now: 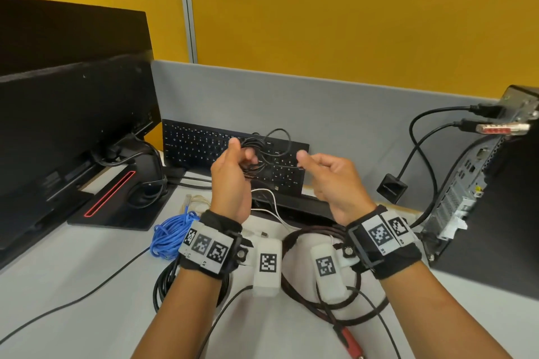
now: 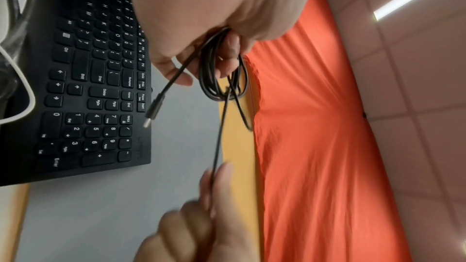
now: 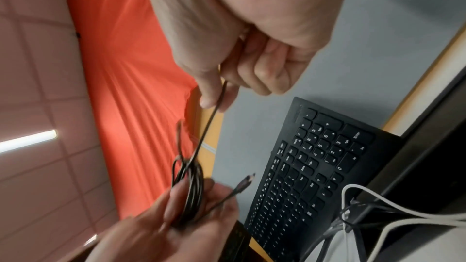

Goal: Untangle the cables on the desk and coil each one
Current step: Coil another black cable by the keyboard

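The left hand point(image 1: 233, 172) grips the black cable point(image 2: 214, 75) coil above the keyboard point(image 1: 204, 146), the right hand point(image 1: 323, 175) pinches its tail — a hard tug could likely cinch a knot or spill the loops.

Black keyboard point(image 1: 204, 144) leans against the grey partition point(image 1: 320, 102) at my desk's point(image 1: 73, 277) far edge. Monitor point(image 1: 73, 102) on its stand at far left. Desktop computer tower point(image 1: 481, 183) at right edge, rear ports facing me.
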Tool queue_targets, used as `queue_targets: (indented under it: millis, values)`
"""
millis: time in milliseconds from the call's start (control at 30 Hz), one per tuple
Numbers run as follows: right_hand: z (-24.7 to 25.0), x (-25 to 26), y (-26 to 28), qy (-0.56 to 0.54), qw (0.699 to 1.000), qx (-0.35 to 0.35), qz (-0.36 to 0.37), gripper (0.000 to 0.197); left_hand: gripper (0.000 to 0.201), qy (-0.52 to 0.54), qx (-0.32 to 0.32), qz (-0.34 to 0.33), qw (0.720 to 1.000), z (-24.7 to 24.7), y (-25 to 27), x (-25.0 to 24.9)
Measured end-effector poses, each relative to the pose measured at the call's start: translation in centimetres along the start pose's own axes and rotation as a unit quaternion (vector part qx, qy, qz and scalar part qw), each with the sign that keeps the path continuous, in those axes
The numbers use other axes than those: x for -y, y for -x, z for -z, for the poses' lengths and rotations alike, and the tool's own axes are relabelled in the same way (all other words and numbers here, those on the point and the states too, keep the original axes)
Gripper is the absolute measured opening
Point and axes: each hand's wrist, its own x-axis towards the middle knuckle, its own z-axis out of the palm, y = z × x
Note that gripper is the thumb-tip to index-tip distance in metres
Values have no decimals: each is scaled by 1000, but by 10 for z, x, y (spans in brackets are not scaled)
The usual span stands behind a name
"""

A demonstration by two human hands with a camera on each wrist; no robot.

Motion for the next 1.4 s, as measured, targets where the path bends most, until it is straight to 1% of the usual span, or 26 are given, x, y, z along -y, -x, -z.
queue_targets:
  millis: [67, 133, 233, 333, 533, 600, 633, 700, 767, 833, 867, 967, 1033, 1100, 1200, 1300, 1333, 1400]
  values:
    - [10, -2, -6, -6, 997, -77, 6, 24, 34, 83, -22, 18, 996, 8, -6, -7]
    - [19, -6, -13, -33, 988, -149, 4, 25, 33, 139, -46, 23, 989, 16, -11, -11]
    - [25, -14, -18, -38, 975, -217, 25, 26, 35, 204, -71, 19, 976, 24, -18, -14]
    - [24, -25, -19, -29, 967, -248, 58, 30, 36, 248, -88, 9, 965, 30, -22, -17]
    - [20, -32, -23, -12, 964, -244, 108, 31, 34, 289, -128, -7, 949, 45, -29, -19]
    - [23, -32, -24, 7, 969, -222, 110, 32, 39, 291, -120, -10, 949, 46, -29, -18]
    - [24, -31, -23, 24, 974, -198, 108, 33, 41, 290, -113, -11, 950, 46, -28, -17]
    - [30, -32, -18, 67, 985, -122, 105, 34, 43, 283, -100, -8, 954, 47, -29, -18]
    - [39, -31, -9, 99, 990, -20, 102, 34, 44, 288, -95, -4, 953, 50, -31, -21]
    - [49, -28, -3, 128, 984, 73, 98, 31, 44, 310, -101, 3, 945, 54, -33, -24]
    - [52, -26, -3, 147, 980, 95, 98, 28, 44, 319, -106, 7, 942, 55, -33, -25]
    - [56, -22, -7, 220, 964, 105, 102, 25, 43, 332, -109, 17, 937, 54, -32, -24]
    - [53, -26, -9, 298, 940, 140, 92, 25, 45, 353, -93, 16, 931, 50, -29, -21]
    - [52, -34, -10, 361, 913, 175, 65, 26, 46, 364, -68, 14, 929, 43, -26, -17]
    - [53, -46, -12, 410, 893, 181, 50, 21, 45, 356, -30, 1, 934, 31, -21, -12]
    - [48, -49, -12, 441, 874, 198, 43, 10, 43, 315, -5, -12, 949, 16, -14, -7]
    - [46, -49, -12, 455, 864, 210, 41, 15, 42, 294, 1, -18, 955, 10, -11, -5]
    - [41, -44, -13, 463, 853, 236, 45, 36, 39, 250, 9, -32, 968, -1, -5, -1]
